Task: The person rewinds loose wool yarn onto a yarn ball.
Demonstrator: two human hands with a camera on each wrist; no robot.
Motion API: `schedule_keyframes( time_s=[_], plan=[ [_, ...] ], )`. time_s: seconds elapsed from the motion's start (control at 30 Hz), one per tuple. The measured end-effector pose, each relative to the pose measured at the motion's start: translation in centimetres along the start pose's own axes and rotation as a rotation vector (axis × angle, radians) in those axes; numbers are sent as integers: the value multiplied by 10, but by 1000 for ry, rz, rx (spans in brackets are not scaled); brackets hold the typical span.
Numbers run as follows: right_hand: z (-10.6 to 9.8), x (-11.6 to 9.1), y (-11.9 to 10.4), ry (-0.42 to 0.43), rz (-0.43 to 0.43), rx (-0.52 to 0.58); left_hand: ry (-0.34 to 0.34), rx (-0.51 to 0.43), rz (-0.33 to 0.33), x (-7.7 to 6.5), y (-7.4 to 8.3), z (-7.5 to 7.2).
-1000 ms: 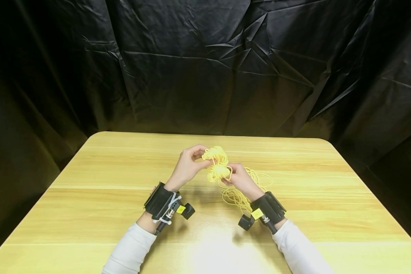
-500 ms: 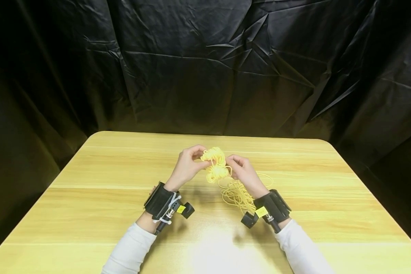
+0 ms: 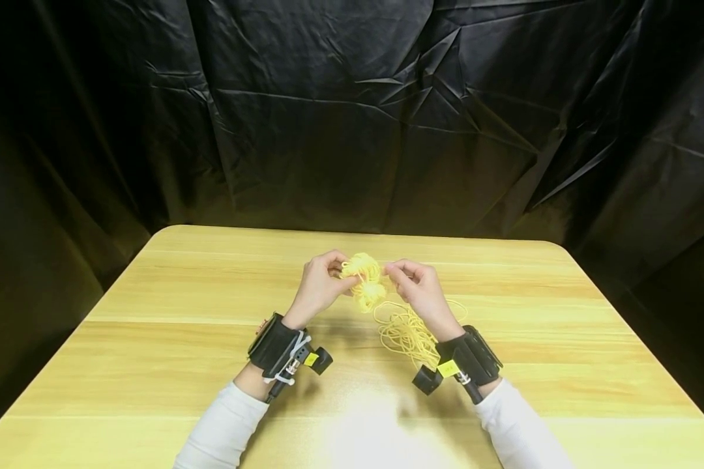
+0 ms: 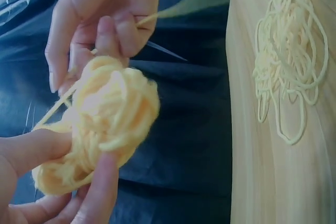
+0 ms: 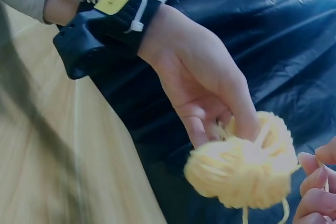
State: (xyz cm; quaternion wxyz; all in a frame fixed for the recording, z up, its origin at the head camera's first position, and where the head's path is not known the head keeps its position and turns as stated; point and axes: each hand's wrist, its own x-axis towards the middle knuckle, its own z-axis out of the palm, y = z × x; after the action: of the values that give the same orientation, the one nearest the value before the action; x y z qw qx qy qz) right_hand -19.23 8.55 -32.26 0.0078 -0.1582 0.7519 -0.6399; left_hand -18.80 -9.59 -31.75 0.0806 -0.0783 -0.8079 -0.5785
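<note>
A wound bundle of yellow yarn (image 3: 365,292), pinched in at its middle, is held off the table in my left hand (image 3: 319,286). The thumb and fingers grip it from the left, as the left wrist view also shows on the yarn bundle (image 4: 118,106). My right hand (image 3: 420,291) is just to the right of it, pinching a strand of yarn between thumb and forefinger. That strand runs to the bundle in the right wrist view, where the right fingers (image 5: 312,179) appear at the edge. Below the right hand, a loose tangle of the same yarn (image 3: 407,333) lies on the table.
The wooden table (image 3: 170,365) has rounded far corners. Behind it hangs a wrinkled black sheet (image 3: 305,150). Each wrist wears a black strap with a small camera; the right camera (image 3: 427,379) overlaps the near end of the loose tangle in the head view.
My right hand has moved up and slightly right, from beside the bundle's lower part to out at its right. The bundle has shifted a little left in the left hand's grip.
</note>
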Motion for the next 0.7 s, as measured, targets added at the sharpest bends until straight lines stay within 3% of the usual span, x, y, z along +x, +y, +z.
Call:
schedule_keyframes(
  time_s=[0.2, 0.37, 0.57, 0.7],
  plan=[
    [9, -7, -6, -32, -108, -116, 58, -16, -52, 0, -1, 2],
    [20, -14, -11, -67, -196, -144, 85, -66, -96, 0, -1, 4],
    [28, -18, 2, -164, -214, -110, 17, -210, -123, 0, -2, 2],
    [27, -18, 6, -215, -169, -121, -88, -342, -145, 1, -3, -1]
  ],
)
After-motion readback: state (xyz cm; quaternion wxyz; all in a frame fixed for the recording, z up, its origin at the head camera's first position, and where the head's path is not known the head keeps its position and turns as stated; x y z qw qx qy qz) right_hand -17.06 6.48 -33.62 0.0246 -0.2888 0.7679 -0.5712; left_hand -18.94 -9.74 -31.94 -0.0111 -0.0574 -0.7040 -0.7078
